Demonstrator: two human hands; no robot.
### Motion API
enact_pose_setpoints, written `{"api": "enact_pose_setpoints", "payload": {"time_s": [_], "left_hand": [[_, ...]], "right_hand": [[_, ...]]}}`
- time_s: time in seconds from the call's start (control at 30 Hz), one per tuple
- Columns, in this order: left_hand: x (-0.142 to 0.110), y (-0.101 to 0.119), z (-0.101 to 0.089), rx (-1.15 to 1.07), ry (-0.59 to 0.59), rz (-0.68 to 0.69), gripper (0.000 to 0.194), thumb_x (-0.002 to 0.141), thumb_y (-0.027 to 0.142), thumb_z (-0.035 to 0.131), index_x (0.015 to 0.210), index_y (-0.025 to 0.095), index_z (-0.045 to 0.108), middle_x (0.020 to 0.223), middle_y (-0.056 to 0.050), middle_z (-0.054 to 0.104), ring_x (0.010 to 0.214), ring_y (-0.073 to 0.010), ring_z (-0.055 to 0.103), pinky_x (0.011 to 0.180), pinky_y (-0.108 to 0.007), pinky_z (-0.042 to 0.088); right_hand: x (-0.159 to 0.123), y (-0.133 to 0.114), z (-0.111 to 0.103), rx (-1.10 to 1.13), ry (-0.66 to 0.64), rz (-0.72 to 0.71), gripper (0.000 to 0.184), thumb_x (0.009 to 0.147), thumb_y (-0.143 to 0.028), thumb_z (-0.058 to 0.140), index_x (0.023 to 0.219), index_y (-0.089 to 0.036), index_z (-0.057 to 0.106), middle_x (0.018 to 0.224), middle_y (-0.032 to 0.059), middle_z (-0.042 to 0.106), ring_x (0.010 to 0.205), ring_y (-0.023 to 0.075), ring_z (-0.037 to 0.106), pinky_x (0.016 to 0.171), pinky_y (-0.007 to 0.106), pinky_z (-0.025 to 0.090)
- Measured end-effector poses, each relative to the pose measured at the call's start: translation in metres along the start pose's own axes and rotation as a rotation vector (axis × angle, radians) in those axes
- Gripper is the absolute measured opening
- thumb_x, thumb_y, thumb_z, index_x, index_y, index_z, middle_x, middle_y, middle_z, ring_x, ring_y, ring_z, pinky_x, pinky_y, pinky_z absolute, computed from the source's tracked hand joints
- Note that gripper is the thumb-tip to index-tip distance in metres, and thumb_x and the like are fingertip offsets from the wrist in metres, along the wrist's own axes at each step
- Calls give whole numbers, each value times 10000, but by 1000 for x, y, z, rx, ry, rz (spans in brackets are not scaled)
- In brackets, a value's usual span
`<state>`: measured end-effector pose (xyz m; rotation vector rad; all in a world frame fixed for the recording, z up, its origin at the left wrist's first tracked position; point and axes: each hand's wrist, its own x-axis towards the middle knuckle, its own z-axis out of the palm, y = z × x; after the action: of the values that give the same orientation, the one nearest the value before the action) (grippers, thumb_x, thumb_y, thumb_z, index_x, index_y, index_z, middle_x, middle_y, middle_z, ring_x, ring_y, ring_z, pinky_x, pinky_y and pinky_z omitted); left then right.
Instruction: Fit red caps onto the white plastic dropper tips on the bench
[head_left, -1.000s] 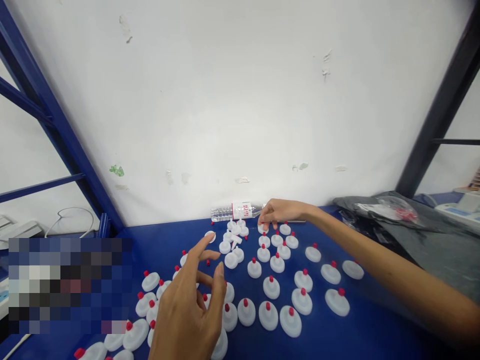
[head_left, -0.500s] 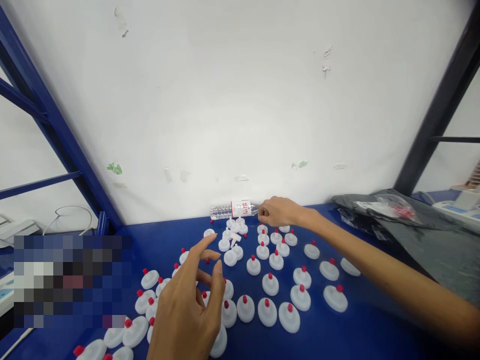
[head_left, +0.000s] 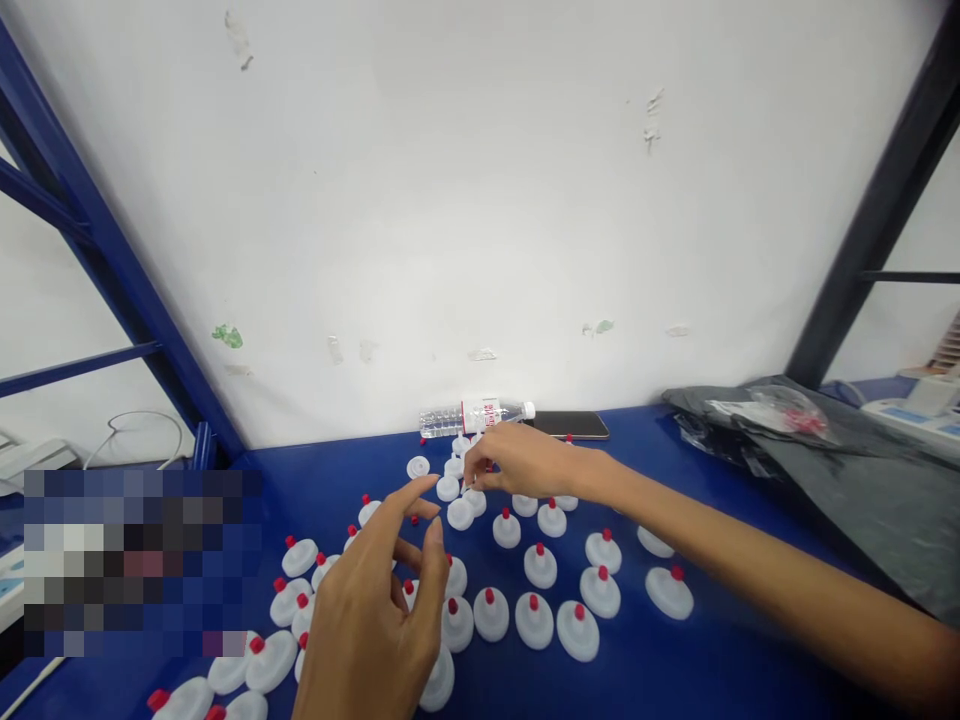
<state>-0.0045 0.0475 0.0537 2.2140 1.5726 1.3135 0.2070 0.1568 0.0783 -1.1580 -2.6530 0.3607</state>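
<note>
Fingers apart and curved, my left hand (head_left: 382,590) holds nothing and hovers over the white discs with red caps. My right hand (head_left: 517,462) reaches over a cluster of uncapped white discs (head_left: 459,514) in the middle. Its fingertips are closed at the small stem of one uncapped disc, mostly hidden by the fingers. A small red cap shows between the fingers of this hand. Right of the left hand stand several red-capped white discs (head_left: 491,616), their caps upward. More red-capped discs (head_left: 271,664) lie to its left.
Against the wall lies a clear water bottle (head_left: 439,423), with a dark phone (head_left: 574,425) beside its cap. Dark plastic bags (head_left: 795,470) cover the right of the blue table (head_left: 517,685). Blue rack posts (head_left: 120,260) rise at the left.
My right hand has moved left and nearer, from beside the bottle's cap to the uncapped discs. The bottle cap and phone now show. My left hand stays in place.
</note>
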Motion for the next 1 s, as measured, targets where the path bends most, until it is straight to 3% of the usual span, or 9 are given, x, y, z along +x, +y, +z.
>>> {"api": "enact_pose_setpoints", "payload": {"time_s": [0.3, 0.43, 0.57, 0.67, 0.77, 0.87, 1.0], "left_hand": [[-1, -4, 0, 21, -15, 16, 273, 988, 449, 520, 1196, 308, 626, 720, 77, 701, 420, -97, 555, 464, -240, 498], [-1, -4, 1, 43, 1, 22, 287, 991, 463, 516, 1196, 301, 637, 809, 57, 738, 433, -95, 566, 463, -245, 495], [1, -7, 4, 97, 11, 36, 445, 958, 536, 559, 1316, 276, 603, 1003, 6, 770, 444, -102, 588, 465, -272, 512], [1, -10, 5, 116, -4, 65, 485, 927, 550, 612, 1317, 262, 625, 836, 36, 761, 423, -108, 580, 443, -258, 494], [0, -8, 5, 98, 20, 42, 387, 930, 513, 621, 1247, 299, 677, 665, 86, 699, 384, -101, 544, 444, -245, 474], [0, -5, 5, 98, 35, -27, 376, 942, 478, 598, 1277, 321, 665, 670, 96, 690, 376, -99, 531, 473, -258, 485], [-1, -8, 6, 125, 44, 41, 439, 931, 452, 596, 1324, 265, 647, 705, 65, 718, 415, -117, 558, 503, -274, 503]], "right_hand": [[-1, 7, -4, 26, -43, 43, 94, 848, -159, 743, 925, -163, 796, 837, 30, 800, 772, 171, 718, 660, 258, 448], [-4, 4, -11, 29, 14, 60, 90, 884, -177, 705, 870, -165, 794, 840, 34, 800, 735, 162, 703, 644, 265, 451], [-16, -20, -36, 318, 109, -39, 195, 910, -357, 719, 922, -178, 795, 904, 52, 797, 801, 170, 710, 706, 271, 504], [-25, -43, -49, 550, 43, -160, 254, 899, -425, 729, 986, -196, 795, 931, 47, 792, 839, 170, 709, 724, 270, 519], [-27, -51, -53, 618, -8, -188, 275, 911, -458, 708, 996, -212, 798, 932, 40, 786, 834, 159, 695, 726, 263, 517], [-21, -38, -47, 574, 39, -129, 312, 979, -450, 607, 993, -201, 794, 943, 48, 784, 752, 138, 670, 680, 252, 504], [-9, -1, -25, 145, 153, 88, 244, 974, -285, 588, 925, -172, 800, 884, 59, 789, 707, 151, 668, 618, 253, 448]]}}
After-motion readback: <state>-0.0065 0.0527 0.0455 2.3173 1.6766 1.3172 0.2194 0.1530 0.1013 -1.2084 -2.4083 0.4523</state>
